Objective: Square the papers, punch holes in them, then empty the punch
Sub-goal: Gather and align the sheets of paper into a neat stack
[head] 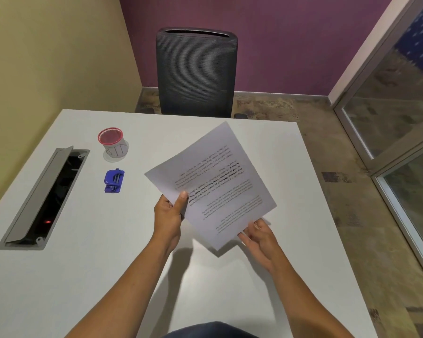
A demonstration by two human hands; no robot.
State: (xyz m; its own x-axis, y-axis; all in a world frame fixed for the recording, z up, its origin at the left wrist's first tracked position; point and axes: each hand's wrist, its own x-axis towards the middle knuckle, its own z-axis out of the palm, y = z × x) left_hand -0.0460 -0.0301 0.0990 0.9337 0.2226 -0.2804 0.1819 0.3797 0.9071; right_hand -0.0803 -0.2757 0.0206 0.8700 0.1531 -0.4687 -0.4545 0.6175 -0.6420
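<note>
The papers (213, 184) are being held above the white table (83, 276), raised off its surface and casting a shadow below, with their printed face toward the camera and the text reading upside down. Their long axis is running diagonally, from the near corner by the person's right hand up toward the far left, so one corner is pointing at the black chair (197, 71) across the table. The left hand (170, 213) is pinching the left edge, thumb lying on the printed face and fingers closed behind the sheets. The right hand (259, 236) is sitting open and cupped at the near lower edge, fingertips touching the sheets' underside without clamping. The blue hole punch (114, 181) is lying on the table well to the left, just in front of a red mesh cup (114, 142), beside an open cable tray (44, 198).
</note>
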